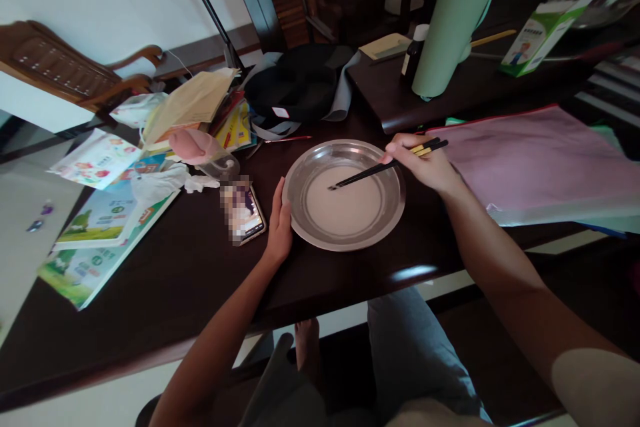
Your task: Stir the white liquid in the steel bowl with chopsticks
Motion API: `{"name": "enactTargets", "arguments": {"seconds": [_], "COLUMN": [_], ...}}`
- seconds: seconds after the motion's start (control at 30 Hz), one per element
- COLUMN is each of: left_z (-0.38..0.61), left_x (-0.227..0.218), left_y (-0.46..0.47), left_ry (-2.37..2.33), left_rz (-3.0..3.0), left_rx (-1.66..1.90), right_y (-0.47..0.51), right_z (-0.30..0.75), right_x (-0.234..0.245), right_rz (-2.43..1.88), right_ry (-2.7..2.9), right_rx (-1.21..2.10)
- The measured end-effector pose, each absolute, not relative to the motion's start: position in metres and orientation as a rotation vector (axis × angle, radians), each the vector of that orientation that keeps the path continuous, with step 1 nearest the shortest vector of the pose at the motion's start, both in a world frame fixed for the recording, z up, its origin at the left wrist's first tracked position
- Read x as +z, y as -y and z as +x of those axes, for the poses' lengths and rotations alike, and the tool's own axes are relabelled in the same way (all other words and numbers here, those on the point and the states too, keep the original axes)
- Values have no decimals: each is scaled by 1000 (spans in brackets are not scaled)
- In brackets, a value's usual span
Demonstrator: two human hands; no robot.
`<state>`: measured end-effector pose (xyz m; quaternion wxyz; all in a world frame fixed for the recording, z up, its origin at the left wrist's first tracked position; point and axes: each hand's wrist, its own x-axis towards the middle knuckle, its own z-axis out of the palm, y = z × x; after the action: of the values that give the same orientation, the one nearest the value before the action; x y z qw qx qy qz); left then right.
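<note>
A round, shallow stainless-steel basin (345, 241) with a wide rim stands on the dark table, with cloudy whitish liquid (345, 210) in it. My left hand (281, 227) holds the basin's left side, its fingers along the outer rim. Between the fingers of my right hand (417, 161) is a pair of black chopsticks (367, 173) with gold bands near the upper ends. Their tips are at the liquid, near the middle of the basin. Just left of my left hand lies a phone (245, 210) with its screen lit and partly blurred.
Booklets (100, 240), tissues (160, 183) and a pink-lidded clear cup (200, 147) are at the left. Behind the basin sits a black bag (295, 83). A pink zip folder (530, 160) lies right, below a green roll (457, 20), a dark bottle (414, 57) and a carton (533, 43).
</note>
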<state>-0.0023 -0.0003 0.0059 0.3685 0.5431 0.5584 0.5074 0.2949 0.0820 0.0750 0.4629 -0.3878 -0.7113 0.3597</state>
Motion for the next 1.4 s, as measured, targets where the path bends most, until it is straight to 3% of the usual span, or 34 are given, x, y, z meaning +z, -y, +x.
{"name": "enactTargets", "arguments": {"seconds": [1.4], "left_z": [-3], "left_x": [5], "left_y": [-1], "left_ry": [-1438], "left_rz": [1415], "left_rx": [1298], "right_y": [-84], "right_z": [298], "right_x": [74], "right_rz": [-920], "right_ry": [1669], "right_rx": [928]}}
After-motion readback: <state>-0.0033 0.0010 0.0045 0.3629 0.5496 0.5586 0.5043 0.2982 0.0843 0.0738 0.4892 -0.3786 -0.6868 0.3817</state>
